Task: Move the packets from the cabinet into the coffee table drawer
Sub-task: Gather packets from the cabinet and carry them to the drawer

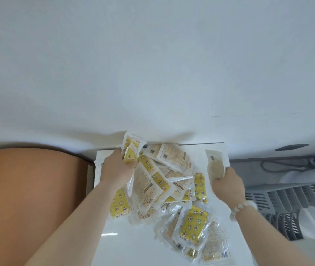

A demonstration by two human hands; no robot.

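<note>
Looking down, I see a heap of small yellow-and-clear plastic snack packets (158,181) lying loose inside the open white drawer (133,246) below the broad white tabletop (152,73). My left hand (117,169) is closed around a small bunch of the yellow-printed packets (131,148), holding them at the far left corner of the pile, just under the tabletop's edge. My right hand (227,182) grips a single clear packet with pale contents (215,164), standing it upright near the drawer's right side, apart from the main heap. A bracelet of pale round beads (239,208) circles my right wrist. More packets lie spread toward the near right part of the drawer, one with yellow star-and-moon print (194,225) on top. To the left sits an orange-brown rounded cushion (28,198). To the right, on the floor, is a grey slatted plastic basket (285,200) with dark cables (294,162) beyond it.
</note>
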